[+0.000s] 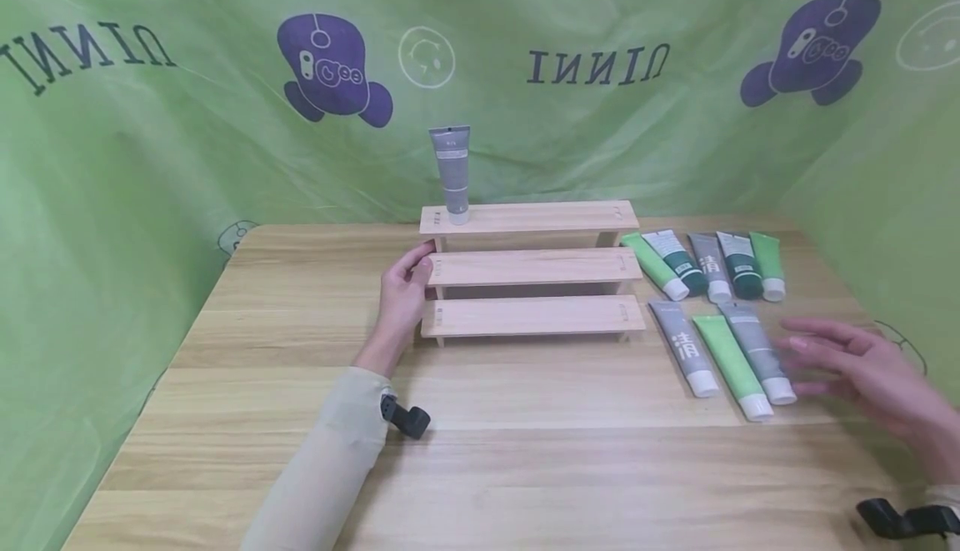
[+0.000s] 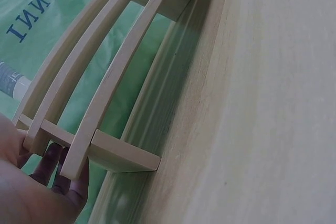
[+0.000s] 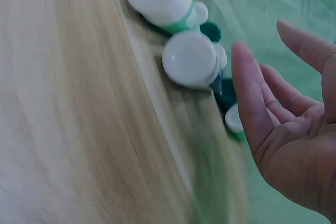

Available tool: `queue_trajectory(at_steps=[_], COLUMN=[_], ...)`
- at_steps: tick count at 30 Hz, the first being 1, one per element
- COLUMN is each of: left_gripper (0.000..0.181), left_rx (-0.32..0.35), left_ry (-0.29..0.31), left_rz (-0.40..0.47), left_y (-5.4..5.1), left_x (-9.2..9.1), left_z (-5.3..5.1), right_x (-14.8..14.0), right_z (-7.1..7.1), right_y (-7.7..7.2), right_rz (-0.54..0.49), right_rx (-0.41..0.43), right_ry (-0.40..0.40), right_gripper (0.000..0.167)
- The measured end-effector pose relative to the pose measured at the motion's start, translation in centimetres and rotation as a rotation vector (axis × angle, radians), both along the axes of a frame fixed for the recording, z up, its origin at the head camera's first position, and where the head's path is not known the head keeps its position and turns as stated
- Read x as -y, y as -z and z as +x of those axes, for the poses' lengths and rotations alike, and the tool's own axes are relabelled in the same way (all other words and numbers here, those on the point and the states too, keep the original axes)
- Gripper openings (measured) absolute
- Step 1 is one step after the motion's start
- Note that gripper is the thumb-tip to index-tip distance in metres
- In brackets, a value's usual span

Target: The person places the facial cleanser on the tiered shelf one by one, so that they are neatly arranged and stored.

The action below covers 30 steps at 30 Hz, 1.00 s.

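Firstly: one three-tier pale wooden rack [image 1: 532, 267], left end gripped by the left hand [image 1: 405, 293]. Cap-down atop the rack's left: one white-capped grey plastic tube [image 1: 453, 169]. Lying right of the rack: eight grey, green and white-and-green plastic tubes [image 1: 716, 336]; farther right, the right hand [image 1: 870, 372], fingers loose, holding nothing.

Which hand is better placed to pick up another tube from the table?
Probably the right hand: it is empty and close beside the rightmost gray tube. The left hand holds the wooden rack by its left end.
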State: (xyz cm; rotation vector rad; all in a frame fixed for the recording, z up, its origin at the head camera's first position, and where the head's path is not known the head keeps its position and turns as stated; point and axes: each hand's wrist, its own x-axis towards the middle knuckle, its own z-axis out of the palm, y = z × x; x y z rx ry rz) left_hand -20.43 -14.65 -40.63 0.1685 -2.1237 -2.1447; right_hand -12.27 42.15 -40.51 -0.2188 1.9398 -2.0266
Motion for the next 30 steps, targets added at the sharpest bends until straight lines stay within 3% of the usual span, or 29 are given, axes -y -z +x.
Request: queue_trajectory(at_steps=[4, 7, 12, 15, 24, 30], left_gripper=[0.036, 0.036, 0.035, 0.034, 0.035, 0.035], left_rx=[-0.009, -0.012, -0.018, -0.017, -0.027, -0.023], left_ry=[0.002, 0.001, -0.011, -0.015, -0.005, -0.003], left_rz=[0.012, 0.011, -0.003, -0.006, -0.014, -0.008], left_y=[0.1, 0.1, 0.1, 0.2, 0.2, 0.2], left_x=[0.0, -0.1, -0.1, -0.1, 0.0, 0.0], left_z=[-0.1, 0.0, -0.1, -0.1, -0.1, -0.1], right_x=[-1.2, -1.7, -1.5, -1.0, 0.2, 0.9], right_z=[-0.6, -1.0, -1.3, -1.7, -2.2, -2.2], right_y=[0.8, 1.0, 0.8, 0.6, 0.1, -0.1], right_rz=[-0.103, -0.076, 0.226, 0.397, 0.519, 0.610], right_rx=[0.031, 0.050, 0.090, 0.106, 0.107, 0.109], right_ry=[-0.075, -0.077, 0.045, 0.075, 0.062, 0.036], right_gripper=[0.050, 0.050, 0.038, 0.030, 0.020, 0.060])
